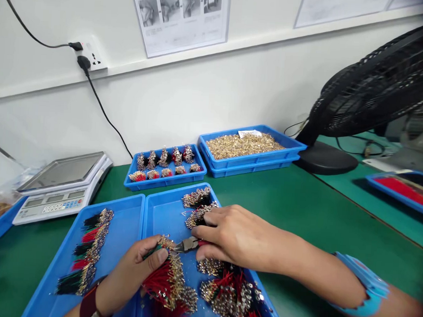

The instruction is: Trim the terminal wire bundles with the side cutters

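My left hand [129, 270] is closed on a small bundle of wires [165, 242] with gold-coloured metal ends, over a blue tray [168, 201]. My right hand [234, 235] is wrapped around pliers [188, 244]; their jaws point left and reach the metal ends of that bundle. Most of the handles is hidden by the fingers. Red wires with metal tips [168, 279] lie just below my left hand. More bundles of black and red wires [231, 292] fill the near right part of this tray, and dark bundles [197, 198] sit at its far end.
A second blue tray [123, 215] with a row of bundles [91, 251] adjoins on the left. Behind stand a tray of sorted bundles [165, 184] and stacked trays [257, 156] of gold-coloured pins. A digital scale [63, 184] is at left, a black fan [374, 86] at right.
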### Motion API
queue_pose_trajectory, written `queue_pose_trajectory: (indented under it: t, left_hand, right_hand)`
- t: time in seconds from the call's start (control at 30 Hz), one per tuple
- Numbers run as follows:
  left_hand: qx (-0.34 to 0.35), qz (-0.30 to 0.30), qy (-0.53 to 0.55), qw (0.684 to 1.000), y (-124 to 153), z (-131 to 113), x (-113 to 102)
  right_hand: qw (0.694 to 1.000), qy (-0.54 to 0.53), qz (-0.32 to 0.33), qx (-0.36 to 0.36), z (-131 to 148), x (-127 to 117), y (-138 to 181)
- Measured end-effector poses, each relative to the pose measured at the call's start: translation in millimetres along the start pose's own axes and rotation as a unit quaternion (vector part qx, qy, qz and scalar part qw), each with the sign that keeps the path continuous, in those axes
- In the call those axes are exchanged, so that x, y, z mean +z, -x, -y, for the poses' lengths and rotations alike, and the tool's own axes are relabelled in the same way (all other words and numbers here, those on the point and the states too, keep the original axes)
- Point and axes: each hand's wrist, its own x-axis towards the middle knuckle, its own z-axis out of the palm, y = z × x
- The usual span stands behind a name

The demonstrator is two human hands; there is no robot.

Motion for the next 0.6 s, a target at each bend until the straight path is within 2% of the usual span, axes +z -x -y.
queue_pose_trajectory:
  t: [0.13,0.3,0.43,0.6]
  left_hand:
    - [0.01,0.027,0.004,1.0,2,-6,-2]
    - [-0.014,0.058,-0.003,0.998,6,-12,-6]
    - [0.007,0.102,-0.015,0.995,7,-20,-6]
    - [0.009,0.119,-0.003,0.993,7,-25,-6]
  right_hand:
    - [1.0,-0.008,0.0,-0.008,0,-3,1]
    - [1.0,-0.003,0.01,-0.012,1,-4,2]
    - [1.0,-0.002,0.013,-0.023,4,-4,1]
    - [0.999,-0.01,0.025,-0.03,5,-3,0]
